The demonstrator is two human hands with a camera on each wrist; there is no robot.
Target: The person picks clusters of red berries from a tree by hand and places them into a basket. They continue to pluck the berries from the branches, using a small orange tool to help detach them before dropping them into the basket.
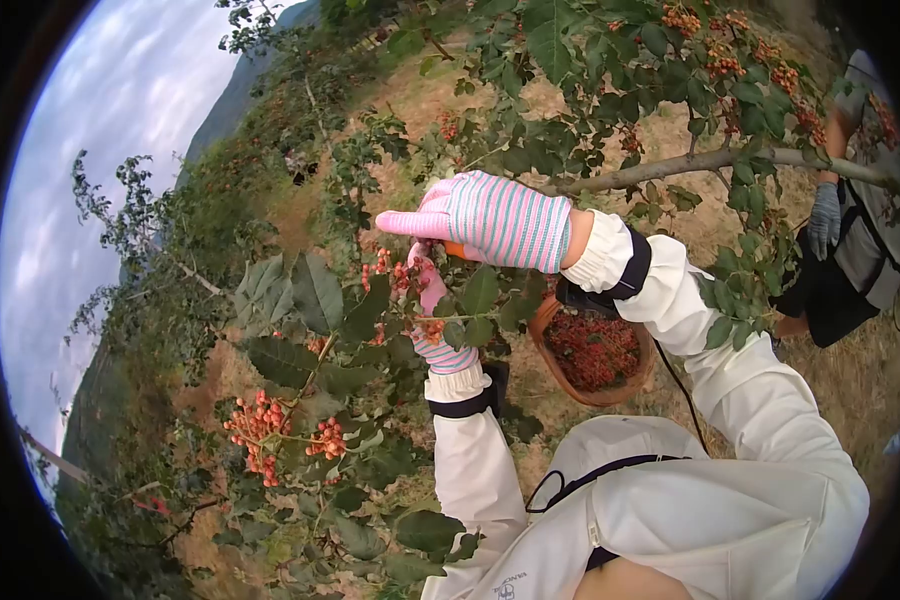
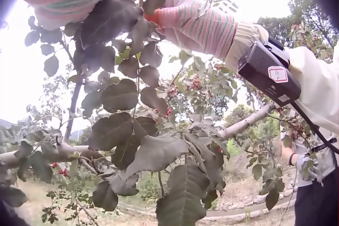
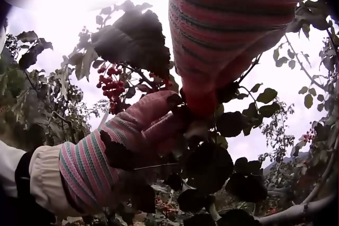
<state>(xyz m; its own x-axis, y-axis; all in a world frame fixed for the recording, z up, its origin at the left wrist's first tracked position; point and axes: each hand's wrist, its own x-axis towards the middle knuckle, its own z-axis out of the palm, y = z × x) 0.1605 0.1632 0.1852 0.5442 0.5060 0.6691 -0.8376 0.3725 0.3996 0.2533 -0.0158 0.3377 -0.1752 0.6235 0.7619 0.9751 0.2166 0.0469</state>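
My right hand (image 1: 500, 220), in a pink, white and green striped glove, holds a small orange object (image 1: 454, 249) mostly hidden by the fingers. Its index finger points out to the left. Just below, my left hand (image 1: 432, 290), in a matching glove, reaches up among leaves and red berries (image 1: 400, 278). In the right wrist view the left fingers (image 3: 156, 107) pinch at the twigs right by the right hand's fingertips, where leaves cover the grip. A dark leaf (image 3: 135, 40) hangs above a berry cluster (image 3: 111, 85) beside them.
A basket (image 1: 541, 345) of picked red berries (image 1: 595, 350) stands below the right forearm. Another berry cluster (image 1: 260, 425) hangs at lower left. A thick branch (image 1: 700, 162) crosses at upper right. Beyond it stands another person with a grey-gloved hand (image 1: 825, 215).
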